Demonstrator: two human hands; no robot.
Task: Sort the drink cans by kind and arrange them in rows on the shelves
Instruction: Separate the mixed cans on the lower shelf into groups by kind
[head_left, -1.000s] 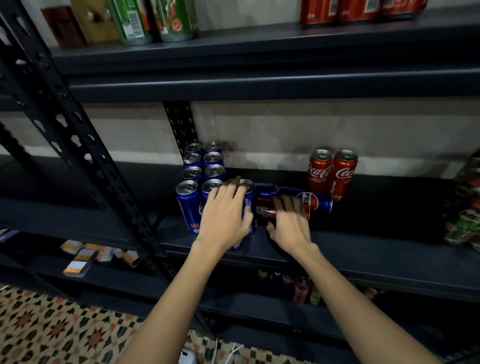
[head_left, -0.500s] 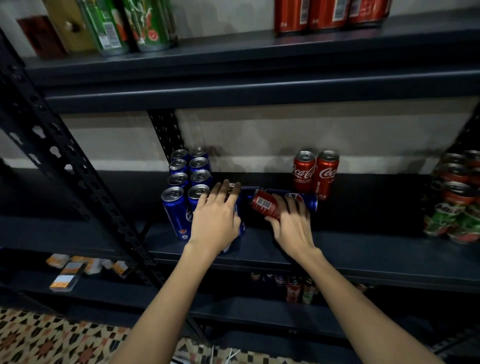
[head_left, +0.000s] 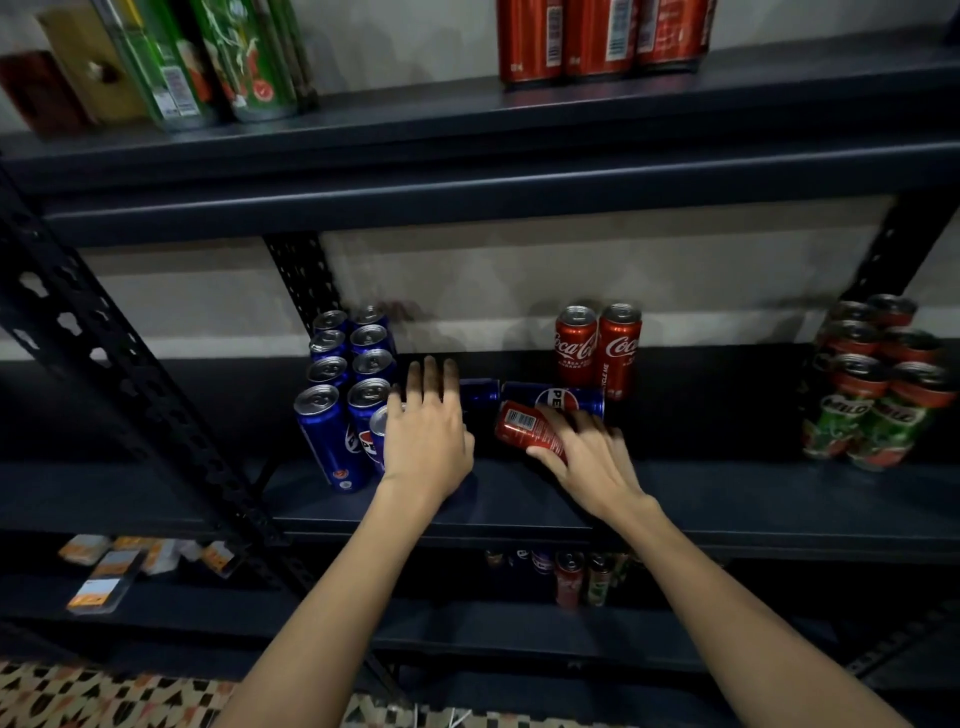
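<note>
One red Coca-Cola can (head_left: 530, 430) lies on its side on the middle shelf (head_left: 727, 499), bottom end pointing far-left — the right hand (head_left: 592, 462) grips it. The left hand (head_left: 426, 441), fingers straight, rests on an upright Pepsi can (head_left: 378, 436).

Words you can read on the cans

Two standing red cans (head_left: 597, 349) at the back of the middle shelf say "Coca-Cola" in white. A blue can lying down (head_left: 553, 399) shows "PE" of Pepsi, and the standing blue cans (head_left: 332, 441) show part of that name too. Green and red cans (head_left: 862, 423) on the right say "MILO". Other labels are too blurry to read.
</note>
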